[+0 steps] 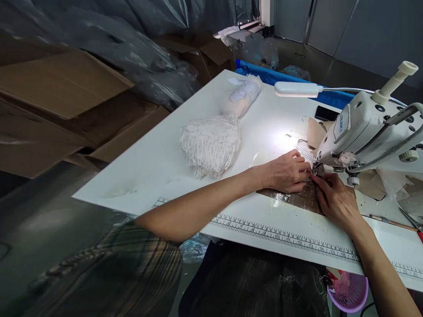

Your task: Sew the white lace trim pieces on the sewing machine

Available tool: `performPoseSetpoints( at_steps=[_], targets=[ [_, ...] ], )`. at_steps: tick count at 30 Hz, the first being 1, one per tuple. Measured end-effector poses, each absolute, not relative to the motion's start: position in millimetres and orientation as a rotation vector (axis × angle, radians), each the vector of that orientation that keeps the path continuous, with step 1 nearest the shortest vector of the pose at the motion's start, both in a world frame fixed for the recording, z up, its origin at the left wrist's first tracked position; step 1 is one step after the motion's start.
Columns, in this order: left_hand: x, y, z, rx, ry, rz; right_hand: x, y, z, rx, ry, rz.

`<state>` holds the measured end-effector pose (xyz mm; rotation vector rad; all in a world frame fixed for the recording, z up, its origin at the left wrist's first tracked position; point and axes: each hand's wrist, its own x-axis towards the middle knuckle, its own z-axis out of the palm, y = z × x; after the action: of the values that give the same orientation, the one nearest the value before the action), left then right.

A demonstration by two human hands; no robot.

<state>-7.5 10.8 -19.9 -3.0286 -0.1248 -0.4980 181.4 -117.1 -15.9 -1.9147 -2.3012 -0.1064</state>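
Observation:
My left hand [287,171] lies on the white sewing table [158,163], fingers curled and pressed onto a small piece of white lace [306,155] by the needle. My right hand [332,197] is just right of it, fingertips pinched on the same lace under the presser foot of the white sewing machine [366,127]. The two hands nearly touch at the needle. A clear plastic sheet [297,198] lies under both hands.
A pile of white lace trim [213,143] and a wrapped roll [243,97] lie at the table's middle. A lamp [294,89] shines on the needle area. A ruler strip [287,235] runs along the front edge. Cardboard boxes [66,88] stand left. Scissors [411,220] lie right; a pink basket [348,293] sits below.

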Motion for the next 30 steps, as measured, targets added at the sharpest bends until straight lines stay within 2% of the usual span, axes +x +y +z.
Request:
performPoseSetpoints(
  at_steps=[9, 14, 17, 24, 30],
  targets=[
    [-8, 14, -17, -2.989, -0.141, -0.396, 173, -117, -10, -2.013, -2.293, -0.014],
    [-8, 17, -17, -3.027, -0.184, -0.380, 199, -112, -1, -1.796, -2.061, 0.365],
    [-8, 18, -17, -3.038, -0.195, -0.420, 213, -105, 1, -1.820, -1.906, 0.576],
    [-9, 14, -17, -2.967, -0.243, -0.315, 215, -112, -4, -1.810, -1.711, 0.559],
    [-8, 15, -20, -2.997, -0.286, -0.389, 221, -133, -15, -1.836, -1.488, 0.456]
  ],
)
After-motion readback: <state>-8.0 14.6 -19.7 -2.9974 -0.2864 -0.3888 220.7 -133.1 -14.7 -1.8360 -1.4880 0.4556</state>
